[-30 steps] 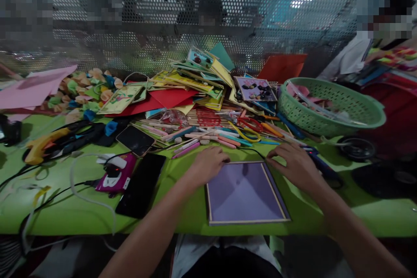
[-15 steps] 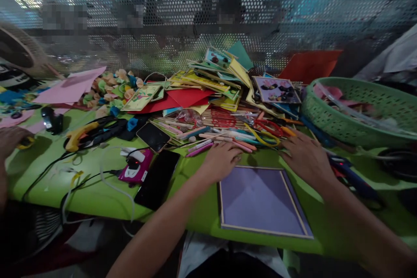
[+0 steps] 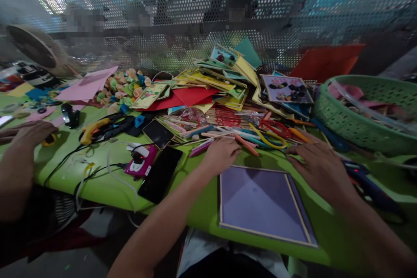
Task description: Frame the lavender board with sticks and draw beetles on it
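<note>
A purple square card with a pale stick border (image 3: 260, 202) lies flat at the near edge of the green table (image 3: 97, 182). My left hand (image 3: 221, 154) rests at its far left corner, fingers curled down among loose coloured sticks (image 3: 224, 134). My right hand (image 3: 321, 167) lies at the card's far right corner, fingers stretched out flat toward the sticks and the yellow and red scissors (image 3: 270, 132). Neither hand visibly holds anything.
A green basket (image 3: 358, 126) stands at the right, a blue glue gun (image 3: 368, 180) beside my right hand. Two phones (image 3: 159, 173), a pink charger (image 3: 140, 163) and cables lie left. Stacked cards and paper flowers fill the back. Another person's hand (image 3: 31, 134) rests far left.
The view has swung left, so the card and basket sit further right. Another person's hand has come into view at far left. My hands stay at the card's far corners.
</note>
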`<state>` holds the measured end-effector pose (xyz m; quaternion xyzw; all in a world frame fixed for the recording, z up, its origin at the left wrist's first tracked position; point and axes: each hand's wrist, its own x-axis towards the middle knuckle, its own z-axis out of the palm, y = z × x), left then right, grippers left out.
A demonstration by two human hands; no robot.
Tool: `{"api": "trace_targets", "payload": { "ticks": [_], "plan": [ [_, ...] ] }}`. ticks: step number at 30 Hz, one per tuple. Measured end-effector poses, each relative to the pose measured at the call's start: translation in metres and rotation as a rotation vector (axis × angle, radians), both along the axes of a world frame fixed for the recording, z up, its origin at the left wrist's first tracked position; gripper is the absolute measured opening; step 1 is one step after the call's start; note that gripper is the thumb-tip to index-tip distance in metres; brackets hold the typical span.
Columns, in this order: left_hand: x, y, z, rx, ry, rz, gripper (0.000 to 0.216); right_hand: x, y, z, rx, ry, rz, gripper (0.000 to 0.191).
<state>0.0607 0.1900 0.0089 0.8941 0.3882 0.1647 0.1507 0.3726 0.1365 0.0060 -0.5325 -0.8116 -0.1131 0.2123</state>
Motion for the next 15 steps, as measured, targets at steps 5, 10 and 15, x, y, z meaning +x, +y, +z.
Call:
{"api": "trace_targets", "payload": {
  "ticks": [5,10,15],
  "plan": [
    [-0.006,0.002,0.005,-0.014,-0.016,0.027,0.024,-0.011,0.007,0.001,-0.003,-0.032,0.019,0.028],
    [-0.011,-0.001,0.006,-0.022,0.056,0.015,0.017,-0.04,0.023,0.015,-0.032,-0.178,0.05,0.029],
    [-0.012,-0.01,0.005,-0.041,0.109,-0.031,0.023,-0.07,0.041,0.02,-0.033,-0.294,-0.007,0.02]
  ]
}}
